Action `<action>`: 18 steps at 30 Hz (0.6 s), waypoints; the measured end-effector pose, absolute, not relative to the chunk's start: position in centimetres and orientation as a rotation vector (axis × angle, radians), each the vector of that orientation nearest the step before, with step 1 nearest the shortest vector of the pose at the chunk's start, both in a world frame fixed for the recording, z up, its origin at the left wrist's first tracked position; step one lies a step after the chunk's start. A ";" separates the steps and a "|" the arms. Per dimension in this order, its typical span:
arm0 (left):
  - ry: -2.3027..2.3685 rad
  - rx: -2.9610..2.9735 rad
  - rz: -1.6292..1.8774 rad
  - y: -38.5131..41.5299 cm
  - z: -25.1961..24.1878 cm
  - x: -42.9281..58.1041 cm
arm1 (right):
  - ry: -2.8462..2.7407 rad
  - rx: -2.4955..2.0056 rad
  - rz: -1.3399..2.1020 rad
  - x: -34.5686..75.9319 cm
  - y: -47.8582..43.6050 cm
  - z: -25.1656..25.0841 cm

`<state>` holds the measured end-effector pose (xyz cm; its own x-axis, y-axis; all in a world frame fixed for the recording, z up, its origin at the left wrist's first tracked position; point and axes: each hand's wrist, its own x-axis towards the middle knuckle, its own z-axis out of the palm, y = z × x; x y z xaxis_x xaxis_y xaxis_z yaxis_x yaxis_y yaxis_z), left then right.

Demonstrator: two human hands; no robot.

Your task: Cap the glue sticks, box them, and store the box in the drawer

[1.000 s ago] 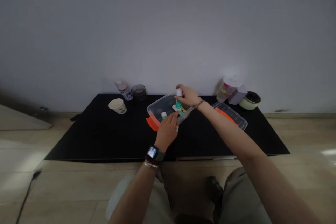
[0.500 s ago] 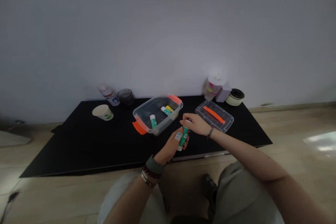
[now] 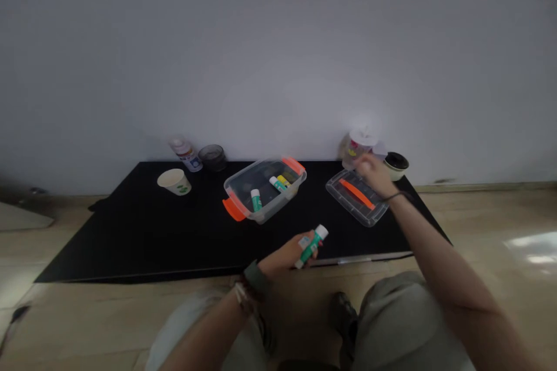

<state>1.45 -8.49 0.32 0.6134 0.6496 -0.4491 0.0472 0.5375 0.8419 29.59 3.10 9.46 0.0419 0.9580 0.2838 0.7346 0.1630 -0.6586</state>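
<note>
My left hand (image 3: 289, 254) is closed around a green glue stick (image 3: 310, 247) with white ends, held tilted by the table's front edge. My right hand (image 3: 376, 174), smeared by motion, hovers over the clear lid (image 3: 337, 190) with its orange handle (image 3: 357, 194). Its fingers look bent, but whether anything is in them is unclear. Left of centre, a clear plastic box (image 3: 274, 207) with orange clips stands without its lid. Inside lie a green glue stick (image 3: 256, 200), another green one (image 3: 277, 184) and a yellow one (image 3: 284, 181).
Behind the lid stands a white-topped clear cup (image 3: 350, 153), beside a cream pot (image 3: 395, 173) with a dark top. On the left are a paper cup (image 3: 174, 181), a spray can (image 3: 187, 153) and a dark glass bowl (image 3: 212, 157). All rest on the black table (image 3: 174, 243) against a wall.
My right hand has left the glue stick and moved right and up, over the lid. The left hand has lowered slightly, still holding the stick, whose white top is now exposed.
</note>
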 end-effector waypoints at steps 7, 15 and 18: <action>1.341 1.575 0.519 -3.3 -4.3 2.9 | -2.473 -2.211 0.694 23.8 3.1 0.5; 1.402 1.665 0.703 0.7 -6.9 1.6 | -2.088 -1.827 0.258 23.3 5.1 5.6; 1.377 1.644 0.785 1.9 -7.4 1.3 | -2.043 -1.586 0.188 19.8 6.2 8.6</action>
<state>1.25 1.86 -7.35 0.2034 0.9780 -0.0470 0.4579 -0.0526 0.8874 19.79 6.24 8.60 -0.1602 0.9308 0.3285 0.8553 0.2971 -0.4245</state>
